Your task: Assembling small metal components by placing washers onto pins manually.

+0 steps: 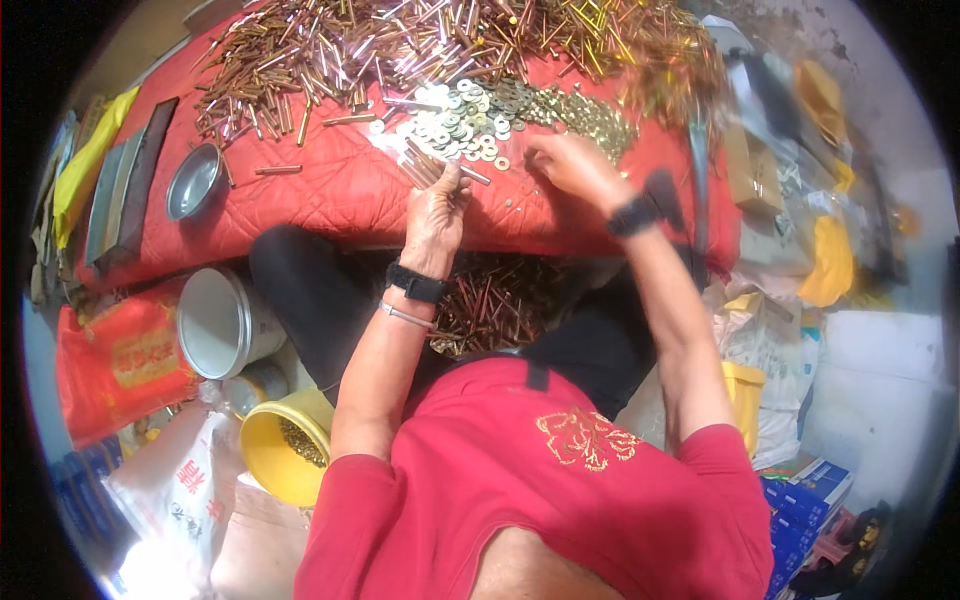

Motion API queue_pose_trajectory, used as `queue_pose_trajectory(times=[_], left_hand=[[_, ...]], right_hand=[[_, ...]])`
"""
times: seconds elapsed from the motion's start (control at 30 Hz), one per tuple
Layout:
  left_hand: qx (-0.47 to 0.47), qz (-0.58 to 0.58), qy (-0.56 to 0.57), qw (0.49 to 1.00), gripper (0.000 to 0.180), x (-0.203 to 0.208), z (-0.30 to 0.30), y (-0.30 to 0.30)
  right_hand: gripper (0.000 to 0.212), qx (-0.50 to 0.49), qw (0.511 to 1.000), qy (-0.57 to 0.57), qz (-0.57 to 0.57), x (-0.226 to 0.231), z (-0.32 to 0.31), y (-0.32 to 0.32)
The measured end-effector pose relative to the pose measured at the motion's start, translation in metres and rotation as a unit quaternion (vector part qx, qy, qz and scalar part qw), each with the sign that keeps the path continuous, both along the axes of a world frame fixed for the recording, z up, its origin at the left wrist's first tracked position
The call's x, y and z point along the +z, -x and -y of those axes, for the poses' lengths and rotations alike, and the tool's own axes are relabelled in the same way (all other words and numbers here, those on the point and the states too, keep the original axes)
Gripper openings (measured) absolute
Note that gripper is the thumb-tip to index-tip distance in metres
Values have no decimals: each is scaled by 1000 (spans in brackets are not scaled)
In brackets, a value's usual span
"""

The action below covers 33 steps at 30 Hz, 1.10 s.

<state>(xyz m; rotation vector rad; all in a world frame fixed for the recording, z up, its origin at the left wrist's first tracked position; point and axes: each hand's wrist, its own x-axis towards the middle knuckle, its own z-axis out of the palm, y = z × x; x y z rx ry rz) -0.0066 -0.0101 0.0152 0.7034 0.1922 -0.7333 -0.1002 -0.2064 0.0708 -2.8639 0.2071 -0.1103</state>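
My left hand (437,212) is closed around a small bunch of thin metal rods (424,166), whose ends stick out past the thumb and fingers over the red cloth. To its right, my right hand (578,170) hangs over the cloth with its fingers curled together; whether something small is in them cannot be made out. Just beyond both hands lies a spread of flat silver washers (462,118). Small brassy nuts (585,113) are heaped beside the washers, close to my right hand. Behind these, a large pile of loose coppery rods (400,45) covers the back.
A red padded cloth (330,205) covers the work surface, with a metal bowl (194,182) at its left. More rods (490,308) lie between my legs. A grey bucket (215,322) and a yellow bucket (285,455) with small parts stand lower left; blue boxes (805,510) lie lower right.
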Motion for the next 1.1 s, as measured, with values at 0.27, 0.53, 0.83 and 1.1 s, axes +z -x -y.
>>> queue_pose_trajectory(times=[0.27,0.53,0.83,1.1], left_hand=[[6,-30,46,998,9,-12,6,3],[-53,27,23,998,11,3,15,32],[-96,-36,44,994,9,-15,8,31],[-36,173,-54,983,9,11,3,1]], right_hand=[[20,-94,906,-390,136,11,-74,36],[12,-135,923,-254,255,-3,-83,31],[19,-185,796,-482,317,-1,-58,1],[7,-121,972,96,180,-44,47,-2]])
